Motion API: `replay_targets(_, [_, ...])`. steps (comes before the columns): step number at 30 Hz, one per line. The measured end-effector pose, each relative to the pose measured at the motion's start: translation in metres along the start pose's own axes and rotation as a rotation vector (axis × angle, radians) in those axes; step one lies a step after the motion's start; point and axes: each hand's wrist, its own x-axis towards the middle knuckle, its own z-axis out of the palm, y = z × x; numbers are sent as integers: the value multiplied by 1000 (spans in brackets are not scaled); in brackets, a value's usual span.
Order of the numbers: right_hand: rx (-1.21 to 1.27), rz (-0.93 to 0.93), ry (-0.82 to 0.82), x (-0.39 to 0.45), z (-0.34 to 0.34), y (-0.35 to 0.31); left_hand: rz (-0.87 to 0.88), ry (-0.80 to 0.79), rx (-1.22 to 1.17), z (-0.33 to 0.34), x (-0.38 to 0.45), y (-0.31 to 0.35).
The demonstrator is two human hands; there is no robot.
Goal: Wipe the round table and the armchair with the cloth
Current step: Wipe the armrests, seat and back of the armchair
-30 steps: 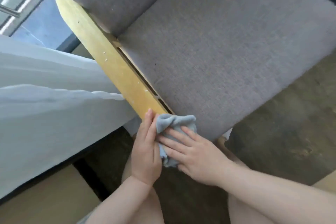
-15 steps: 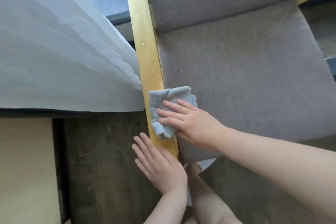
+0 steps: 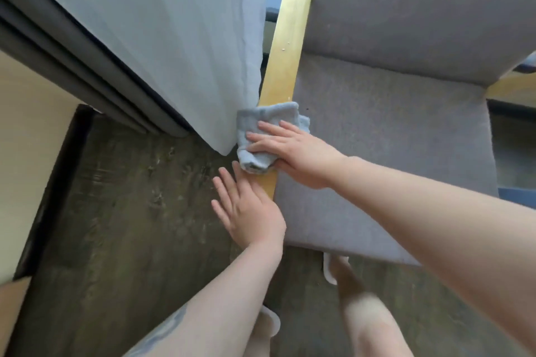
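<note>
At far left, a pale wall (image 3: pixel 26 124) and dark floor (image 3: pixel 121 226) are seen from above. A white curtain (image 3: pixel 162 38) hangs down beside the armchair, its lower edge just beside the cloth. Below it, the left hand (image 3: pixel 246 209) is held flat with fingers straight and spread, nothing grasped; its fingertips lie at the near end of the wooden armrest (image 3: pixel 287 46), probably to steady the chair, though contact cannot be confirmed. On the armrest, the grey cloth (image 3: pixel 266 130) is bunched and draped over both edges. It is pressed down by the right hand (image 3: pixel 293 151), fingers extended flat on top, likely so that the wood is rubbed along its length. To the right, the grey seat cushion (image 3: pixel 391 139) and backrest (image 3: pixel 420 3) are seen. The round table is not in view. No brand, label or writing can be read.
</note>
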Motion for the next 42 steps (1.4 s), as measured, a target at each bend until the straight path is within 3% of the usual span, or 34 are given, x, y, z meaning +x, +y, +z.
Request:
replay_targets(3, [74,178,110,-13,6,7,-233,44,-114,6,15,33])
replay_targets(6, [77,-12,-58,-16,9,2,-307,270,-59,21,22,48])
replay_targets(9, [-24,-162,-94,-2,-15,45,-456,346,-48,28,28,58])
replay_targets(13, [8,44,56,-3,-27,77,-654,312,-60,30,46,72])
replay_targets(16, [-84,-306,-148,7,-26,68,-884,420,-167,27,63,76])
replay_targets(18, [-144,-445,-188,31,-39,85,-970,448,-174,25,68,82])
replay_targets(23, [-44,-71,27,34,-47,106,-814,423,-90,27,70,88])
replay_targets(28, [-118,-468,-192,35,-40,97,-716,398,57,33,73,81])
replay_targets(33, [-54,-51,10,42,-52,114,-617,395,55,33,73,79])
replay_targets(39, [-121,-254,-132,69,-57,106,-345,319,101,25,70,79])
replay_targets(42, [-115,-154,-59,77,-67,119,-79,180,210,16,61,64])
